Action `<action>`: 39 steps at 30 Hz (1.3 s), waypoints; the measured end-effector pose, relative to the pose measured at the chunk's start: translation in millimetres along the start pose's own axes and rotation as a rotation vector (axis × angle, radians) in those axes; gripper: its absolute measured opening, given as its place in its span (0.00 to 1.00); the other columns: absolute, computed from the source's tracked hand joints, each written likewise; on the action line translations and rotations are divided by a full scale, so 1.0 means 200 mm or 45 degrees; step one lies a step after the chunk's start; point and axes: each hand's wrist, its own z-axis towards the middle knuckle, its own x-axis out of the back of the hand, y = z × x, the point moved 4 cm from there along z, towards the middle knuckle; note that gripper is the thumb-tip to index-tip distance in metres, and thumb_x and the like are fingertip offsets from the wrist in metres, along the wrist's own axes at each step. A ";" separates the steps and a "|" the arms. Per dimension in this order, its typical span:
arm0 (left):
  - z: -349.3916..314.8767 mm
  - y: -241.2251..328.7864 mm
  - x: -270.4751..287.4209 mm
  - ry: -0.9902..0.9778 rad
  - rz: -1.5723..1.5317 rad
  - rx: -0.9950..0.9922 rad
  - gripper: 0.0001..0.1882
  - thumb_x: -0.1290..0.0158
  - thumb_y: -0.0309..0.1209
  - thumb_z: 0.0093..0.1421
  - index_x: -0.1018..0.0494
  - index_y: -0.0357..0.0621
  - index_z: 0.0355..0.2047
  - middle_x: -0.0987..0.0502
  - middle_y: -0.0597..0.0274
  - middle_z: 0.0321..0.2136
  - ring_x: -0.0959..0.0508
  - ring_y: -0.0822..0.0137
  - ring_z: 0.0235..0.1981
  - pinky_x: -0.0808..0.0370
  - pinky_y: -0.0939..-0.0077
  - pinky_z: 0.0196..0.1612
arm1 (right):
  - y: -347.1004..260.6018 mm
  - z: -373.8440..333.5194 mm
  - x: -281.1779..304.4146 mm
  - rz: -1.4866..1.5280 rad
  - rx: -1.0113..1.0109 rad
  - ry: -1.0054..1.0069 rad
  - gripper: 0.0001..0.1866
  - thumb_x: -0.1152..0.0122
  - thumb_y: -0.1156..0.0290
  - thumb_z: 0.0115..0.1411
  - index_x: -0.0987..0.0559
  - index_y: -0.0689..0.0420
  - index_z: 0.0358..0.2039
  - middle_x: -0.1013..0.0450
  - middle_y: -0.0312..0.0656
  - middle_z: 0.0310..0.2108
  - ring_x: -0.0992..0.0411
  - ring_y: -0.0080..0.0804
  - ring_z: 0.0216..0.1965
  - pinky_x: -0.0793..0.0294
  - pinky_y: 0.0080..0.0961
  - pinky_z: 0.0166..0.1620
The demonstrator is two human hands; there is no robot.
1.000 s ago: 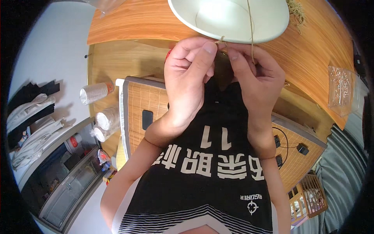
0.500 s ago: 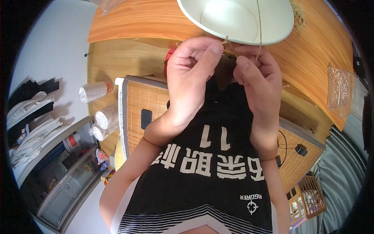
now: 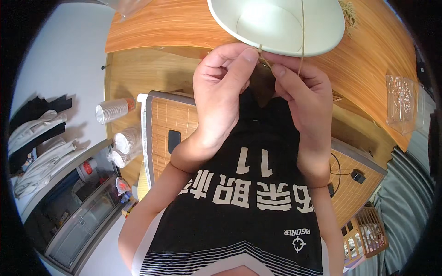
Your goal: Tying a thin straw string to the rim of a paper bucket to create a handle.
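Observation:
A thin tan twine [image 3: 302, 32] runs down across a pale whitish-green basin [image 3: 230, 28] to my right hand. Just in front of the basin's near rim, my left hand [image 3: 220, 80] pinches the twine between thumb and forefinger, and a short end sticks up from that pinch. Close beside it, my right hand [image 3: 307, 89] is closed on the same twine with its thumb against the forefinger. A short slanting stretch of twine links the two sets of fingertips. The other fingers of both hands are curled, and partly hidden.
Behind the basin, a bundle of tan strands [image 3: 348, 18] lies on the wooden table [image 3: 161, 27]. At the table's right sits a clear bag of small pieces [image 3: 399, 101]. Stacked white cups [image 3: 113, 110] lie at left. A phone [image 3: 174, 141] rests on a bamboo mat [image 3: 161, 115].
My right thumb has moved up and left toward my left fingertips. The stretch of twine between the hands shows more plainly. My left hand has shifted slightly left.

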 end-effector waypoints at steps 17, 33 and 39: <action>0.00 0.01 0.00 0.018 0.136 -0.074 0.04 0.46 0.24 0.61 0.26 0.38 0.37 0.27 0.73 0.23 0.34 0.85 0.21 0.37 0.91 0.25 | 0.12 -0.07 0.01 0.526 0.096 0.243 0.14 0.41 0.77 0.58 0.28 0.62 0.46 0.28 0.35 0.33 0.32 0.19 0.31 0.31 0.15 0.36; 0.04 0.05 0.03 -0.072 0.259 -0.139 0.06 0.50 0.31 0.64 0.30 0.41 0.34 0.27 0.64 0.28 0.36 0.78 0.21 0.38 0.84 0.25 | 0.15 -0.02 -0.12 0.831 0.176 0.034 0.03 0.57 0.74 0.66 0.35 0.58 0.37 0.35 0.62 0.55 0.36 0.47 0.60 0.38 0.40 0.60; 0.04 0.05 0.07 -0.004 0.258 -0.219 0.04 0.46 0.25 0.62 0.28 0.38 0.37 0.26 0.67 0.25 0.35 0.82 0.19 0.40 0.89 0.23 | 0.19 -0.03 -0.14 0.918 0.301 -0.182 0.03 0.53 0.75 0.62 0.35 0.54 0.31 0.39 0.66 0.58 0.38 0.50 0.61 0.41 0.45 0.62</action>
